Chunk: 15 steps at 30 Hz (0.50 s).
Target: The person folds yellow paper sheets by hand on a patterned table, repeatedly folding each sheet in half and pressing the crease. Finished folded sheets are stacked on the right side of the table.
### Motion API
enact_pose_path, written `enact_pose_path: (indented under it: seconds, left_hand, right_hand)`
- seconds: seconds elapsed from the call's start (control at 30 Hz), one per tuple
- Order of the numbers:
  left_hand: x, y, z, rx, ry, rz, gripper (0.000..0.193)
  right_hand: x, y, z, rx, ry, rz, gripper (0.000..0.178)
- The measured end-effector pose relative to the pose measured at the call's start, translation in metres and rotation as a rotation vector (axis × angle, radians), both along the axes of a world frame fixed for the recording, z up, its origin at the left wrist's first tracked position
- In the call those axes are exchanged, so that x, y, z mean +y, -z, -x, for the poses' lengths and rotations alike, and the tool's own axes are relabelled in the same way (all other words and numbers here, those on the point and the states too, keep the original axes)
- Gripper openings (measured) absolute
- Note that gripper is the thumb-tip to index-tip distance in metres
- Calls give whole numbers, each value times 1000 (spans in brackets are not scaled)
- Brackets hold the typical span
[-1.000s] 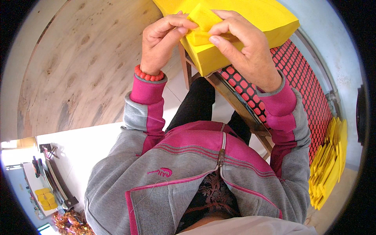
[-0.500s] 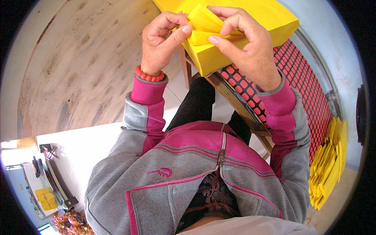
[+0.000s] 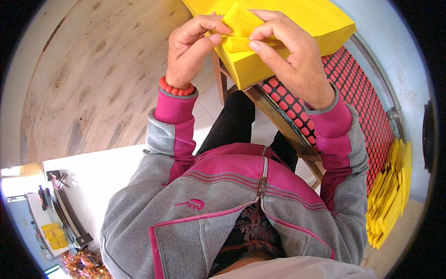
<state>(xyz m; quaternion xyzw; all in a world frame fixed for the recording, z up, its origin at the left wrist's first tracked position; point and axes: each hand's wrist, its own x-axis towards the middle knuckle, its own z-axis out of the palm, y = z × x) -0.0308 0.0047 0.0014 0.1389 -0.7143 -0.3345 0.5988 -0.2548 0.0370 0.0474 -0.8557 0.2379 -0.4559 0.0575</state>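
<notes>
A folded piece of yellow, cloth-like sheet (image 3: 241,21) is between my hands at the top of the view, over a large yellow block-like stack (image 3: 260,67). My right hand (image 3: 292,56) is closed on its right side, thumb and index fingertips pinching the fold. At its left edge my left hand (image 3: 190,49) is closed, with index finger and thumb at the edge and the other fingers curled behind. One flap stands up above a lower fold. A red bead bracelet (image 3: 176,87) circles my left wrist.
Wooden legs and a bench-like frame (image 3: 278,116) stand below the yellow stack. A red-and-black patterned surface (image 3: 357,97) lies right, beside a pile of yellow pieces (image 3: 390,195). On the left is a big plywood board (image 3: 93,79). A white table (image 3: 42,209) with yellow items stands lower left.
My right thumb and index finger have closed together on the fold. My left index finger has stretched further right over the edge, and the lower fold looks flatter.
</notes>
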Motion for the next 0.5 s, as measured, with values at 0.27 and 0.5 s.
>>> enact_pose_path:
  seconds: [0.27, 0.5]
  left_hand:
    - [-2, 0, -7, -177, -76, 65, 23]
    - [-4, 5, -7, -101, -86, -10, 27]
  right_hand:
    - [6, -7, -1, 17, 22, -64, 10]
    - [-4, 0, 3, -53, -131, -30, 11]
